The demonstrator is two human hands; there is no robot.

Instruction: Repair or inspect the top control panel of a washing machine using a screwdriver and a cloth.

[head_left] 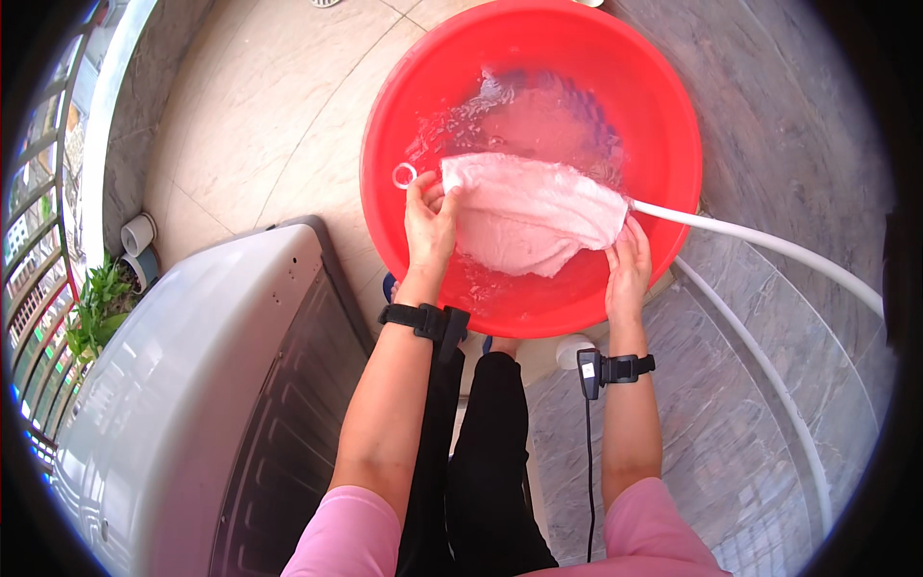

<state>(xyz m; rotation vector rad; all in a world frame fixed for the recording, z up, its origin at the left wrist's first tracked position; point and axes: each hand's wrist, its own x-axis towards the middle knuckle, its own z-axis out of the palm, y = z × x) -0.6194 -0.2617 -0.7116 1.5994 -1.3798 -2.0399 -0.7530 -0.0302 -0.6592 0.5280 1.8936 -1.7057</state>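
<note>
A wet, pale pink towel (538,216) is stretched between my two hands above the water in a large red basin (389,115). My left hand (431,226) pinches its left edge between thumb and fingers. At the right, my right hand (628,269) has its fingers closed on the lower right corner. The towel's lower edge hangs toward the water. Another cloth (553,120), pinkish with a bluish edge, lies under the water beyond it. A white hose (760,242) comes over the basin's right rim and ends by the towel's right corner.
A grey-white appliance (207,356) stands at the left, near the basin. Potted plants (96,313) and a metal railing (43,221) are further left. Grey marbled tiles (769,115) lie to the right, with a second pale hose (769,375). A dark cable (589,462) hangs from my right wrist device.
</note>
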